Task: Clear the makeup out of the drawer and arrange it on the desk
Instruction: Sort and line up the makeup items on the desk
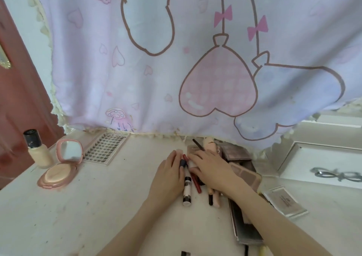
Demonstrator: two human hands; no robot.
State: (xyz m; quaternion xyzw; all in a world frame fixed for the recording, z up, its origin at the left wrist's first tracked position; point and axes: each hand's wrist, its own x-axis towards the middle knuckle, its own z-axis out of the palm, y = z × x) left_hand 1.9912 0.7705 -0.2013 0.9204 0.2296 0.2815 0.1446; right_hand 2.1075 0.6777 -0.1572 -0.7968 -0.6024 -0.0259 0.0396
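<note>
Head view puts your two hands together at the desk's centre. Your left hand lies fingers down, loosely curled against a dark-capped white tube at its 3 o'clock; I cannot tell whether it grips it. Your right hand lies flat, fingers spread over a pile of pencils and palettes. At 9 o'clock, well apart, stand a foundation bottle, an open pink compact and a lash tray.
</note>
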